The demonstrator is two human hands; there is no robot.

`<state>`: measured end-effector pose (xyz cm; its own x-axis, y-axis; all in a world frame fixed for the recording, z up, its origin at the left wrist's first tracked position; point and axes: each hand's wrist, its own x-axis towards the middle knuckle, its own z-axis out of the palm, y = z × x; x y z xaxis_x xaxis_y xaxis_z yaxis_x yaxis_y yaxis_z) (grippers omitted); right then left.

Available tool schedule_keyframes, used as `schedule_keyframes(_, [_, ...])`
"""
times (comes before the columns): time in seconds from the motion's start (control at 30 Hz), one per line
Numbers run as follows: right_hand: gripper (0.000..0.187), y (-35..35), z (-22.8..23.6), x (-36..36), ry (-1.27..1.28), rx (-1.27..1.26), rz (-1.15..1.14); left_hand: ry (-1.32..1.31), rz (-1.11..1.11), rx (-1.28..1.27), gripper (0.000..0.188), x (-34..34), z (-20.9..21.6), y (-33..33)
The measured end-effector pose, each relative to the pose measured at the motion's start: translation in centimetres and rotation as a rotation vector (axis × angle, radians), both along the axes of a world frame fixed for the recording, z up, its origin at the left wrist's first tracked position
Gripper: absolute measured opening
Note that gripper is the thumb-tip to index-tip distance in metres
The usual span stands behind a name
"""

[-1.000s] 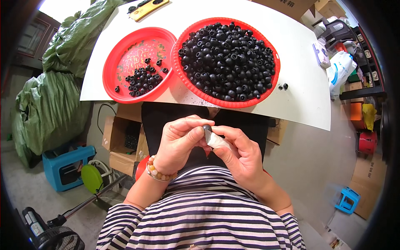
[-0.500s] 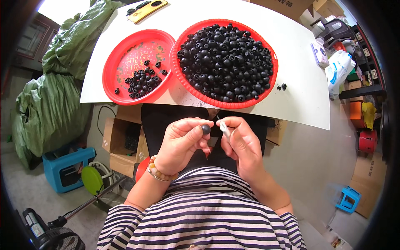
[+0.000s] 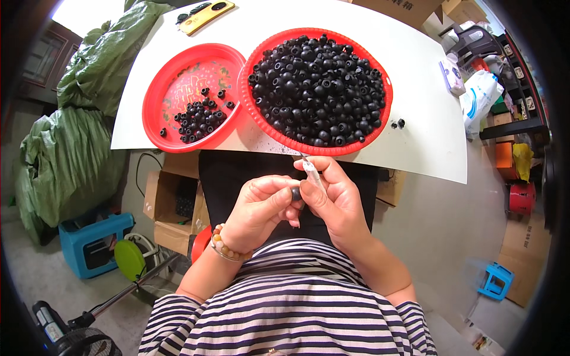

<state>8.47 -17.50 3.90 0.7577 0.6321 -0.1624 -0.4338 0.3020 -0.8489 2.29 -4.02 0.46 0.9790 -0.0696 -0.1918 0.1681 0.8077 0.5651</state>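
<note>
Held between the fingertips of my left hand (image 3: 261, 207) is a small round black rubber-like piece (image 3: 295, 194). My right hand (image 3: 337, 202) grips a slim tool with a white handle (image 3: 312, 172), which looks like a small knife. Its thin dark tip points up, away from the piece, and my right thumb rests at the piece's right side. Beyond my hands, a red basket (image 3: 245, 108) is heaped with similar black pieces, some showing holes. The red plate (image 3: 155, 77) at its left carries a smaller cluster of them.
Both containers stand on a white table (image 3: 427, 145), whose near edge lies just past my hands. A yellow phone-like item (image 3: 205, 19) lies at the far left. Two loose black pieces (image 3: 401, 123) sit right of the basket. An open cardboard box (image 3: 172, 237) is below left.
My right hand has come closer to the left, its thumb now at the black piece. The tool's tip has risen toward the table edge. My left hand has dropped slightly.
</note>
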Motion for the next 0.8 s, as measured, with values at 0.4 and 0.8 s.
schedule_keyframes(0.4, [0.023, -0.9, -1.0, 0.1, -0.009, -0.178, -0.006, 0.011, 0.096, 0.153, 0.021, 0.5, 0.3, 1.5])
schedule_keyframes(0.8, [0.018, -1.3, -3.4, -1.3, 0.031, -0.203, 0.14, 0.086, 0.769, 1.762, 0.014, 3.1, -0.3, 10.2])
